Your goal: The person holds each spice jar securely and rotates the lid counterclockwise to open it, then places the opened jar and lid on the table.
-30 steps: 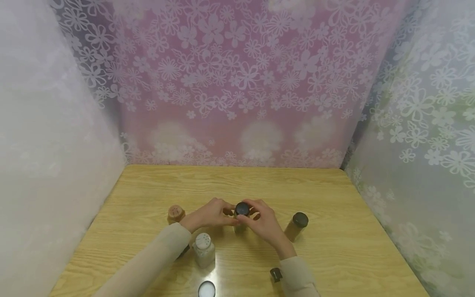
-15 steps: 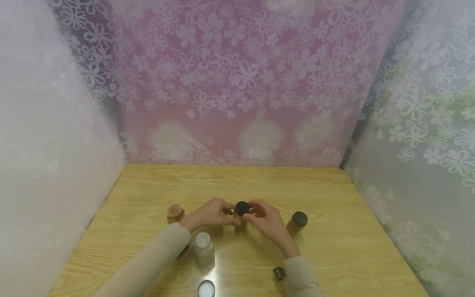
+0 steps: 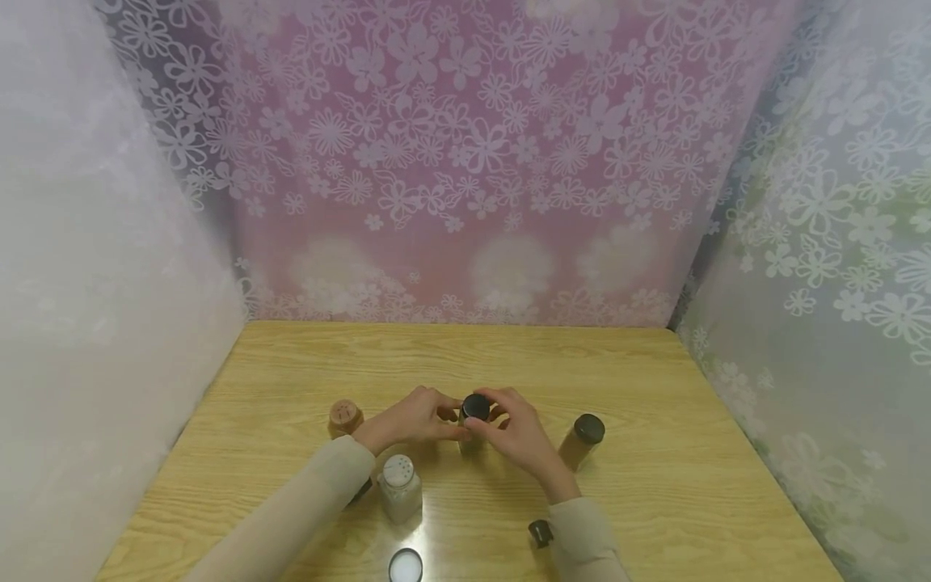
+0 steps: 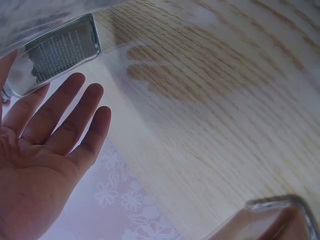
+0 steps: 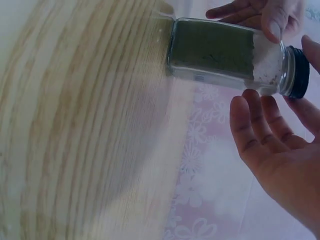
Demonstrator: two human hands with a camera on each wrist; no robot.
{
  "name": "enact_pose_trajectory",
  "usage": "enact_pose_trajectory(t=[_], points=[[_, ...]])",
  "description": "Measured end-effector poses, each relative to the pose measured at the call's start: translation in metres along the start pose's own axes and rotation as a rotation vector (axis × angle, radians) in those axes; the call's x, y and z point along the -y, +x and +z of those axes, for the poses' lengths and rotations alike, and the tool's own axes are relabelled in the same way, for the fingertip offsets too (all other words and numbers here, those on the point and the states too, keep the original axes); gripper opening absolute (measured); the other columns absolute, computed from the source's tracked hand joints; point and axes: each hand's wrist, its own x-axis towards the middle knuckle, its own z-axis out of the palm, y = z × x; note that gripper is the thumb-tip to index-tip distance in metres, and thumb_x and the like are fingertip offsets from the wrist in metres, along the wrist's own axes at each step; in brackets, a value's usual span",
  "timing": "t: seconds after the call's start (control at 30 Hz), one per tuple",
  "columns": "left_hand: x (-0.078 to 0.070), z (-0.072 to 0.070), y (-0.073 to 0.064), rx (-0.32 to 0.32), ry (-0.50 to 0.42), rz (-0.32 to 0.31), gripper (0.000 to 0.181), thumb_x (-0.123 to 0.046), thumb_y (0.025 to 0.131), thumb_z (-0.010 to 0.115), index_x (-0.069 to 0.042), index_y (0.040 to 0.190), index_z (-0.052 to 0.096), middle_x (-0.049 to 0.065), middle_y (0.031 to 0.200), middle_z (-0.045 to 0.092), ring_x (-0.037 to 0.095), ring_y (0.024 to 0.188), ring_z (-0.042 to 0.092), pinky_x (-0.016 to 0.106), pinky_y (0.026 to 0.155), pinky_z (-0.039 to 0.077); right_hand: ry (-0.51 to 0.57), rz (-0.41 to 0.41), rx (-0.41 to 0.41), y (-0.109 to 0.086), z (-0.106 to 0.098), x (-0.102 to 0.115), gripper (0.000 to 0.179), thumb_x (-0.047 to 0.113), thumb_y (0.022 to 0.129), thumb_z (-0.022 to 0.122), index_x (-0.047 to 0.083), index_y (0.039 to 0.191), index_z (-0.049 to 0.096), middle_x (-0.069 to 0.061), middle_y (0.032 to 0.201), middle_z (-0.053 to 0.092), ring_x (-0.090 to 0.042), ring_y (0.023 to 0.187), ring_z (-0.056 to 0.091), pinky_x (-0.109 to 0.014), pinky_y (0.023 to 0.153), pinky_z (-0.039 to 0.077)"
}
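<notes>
Presently: two hands on one jar, the left bracing the body, the right at the cap

Nearest, at the lower edge of the head view: a loose lid (image 3: 405,566) lying pale inside up on the surface (image 3: 669,493). Right of it, a small dark cap (image 3: 541,533) just beside the right sleeve (image 3: 585,533). Next out, a white-topped shaker (image 3: 401,489), upright, near the left forearm. A dark item (image 3: 361,491) is mostly hidden by that sleeve; identity unclear.

Middle: the green-filled jar (image 5: 215,47) stands upright between the hands, base apparently on the surface. Left hand (image 3: 418,416): thumb and forefinger pinch its upper body, the other fingers extended. Right hand (image 3: 520,432): thumb and forefinger pinch the black cap (image 5: 300,72) at its rim, remaining fingers spread clear of the glass. Flanking: a brown-topped jar (image 3: 345,418) behind the left wrist, a dark-lidded jar (image 3: 582,440) beside the right.

Far: floral curtain (image 3: 465,162).

Risks (judgement): the left pinch is high and light, so hard torque at the cap could spin or tip the jar; a tilt with loose threads might spill powder. A backward elbow or wrist sweep could topple the shaker or dark-lidded jar.
</notes>
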Motion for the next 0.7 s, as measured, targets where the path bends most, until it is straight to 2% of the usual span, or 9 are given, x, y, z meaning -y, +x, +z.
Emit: enact_pose_trajectory(t=[0.1,0.3,0.53,0.7], points=[[0.0005,0.0000,0.0011,-0.002,-0.005,0.008,0.063,-0.052,0.090,0.070,-0.012,0.138,0.060,0.008,0.128,0.066,0.021,0.106,0.070,0.030,0.085,0.058,-0.017,0.010,-0.028,0.0007,0.0014,0.0007,0.056,0.041,0.086,0.077,0.021,0.135,0.060,-0.002,0.117,0.062,-0.020,0.096,0.062,-0.032,0.077,0.055],[0.0018,0.0000,0.0024,-0.006,-0.013,-0.018,0.061,-0.053,0.087,0.072,-0.018,0.137,0.062,0.003,0.124,0.069,0.019,0.106,0.070,0.030,0.084,0.057,0.030,0.072,-0.053,-0.0007,-0.0034,-0.0031,0.058,0.039,0.082,0.081,0.021,0.132,0.058,0.005,0.116,0.065,-0.017,0.095,0.066,-0.029,0.078,0.055],[0.0019,0.0005,0.0017,-0.002,-0.035,-0.022,0.061,-0.054,0.087,0.072,-0.020,0.137,0.062,0.001,0.126,0.068,0.020,0.108,0.069,0.031,0.085,0.057,0.057,0.027,-0.005,-0.0027,-0.0082,-0.0090,0.041,0.034,0.088,0.077,0.024,0.124,0.061,0.003,0.121,0.066,-0.018,0.099,0.067,-0.037,0.081,0.055],[0.0020,0.0014,0.0017,0.003,-0.023,-0.028,0.061,-0.056,0.087,0.071,-0.022,0.137,0.062,-0.001,0.125,0.069,0.017,0.108,0.069,0.031,0.086,0.057,0.046,0.025,0.008,-0.0039,-0.0072,-0.0074,0.047,0.036,0.087,0.078,0.026,0.129,0.060,0.004,0.122,0.064,-0.019,0.097,0.066,-0.036,0.079,0.055]])
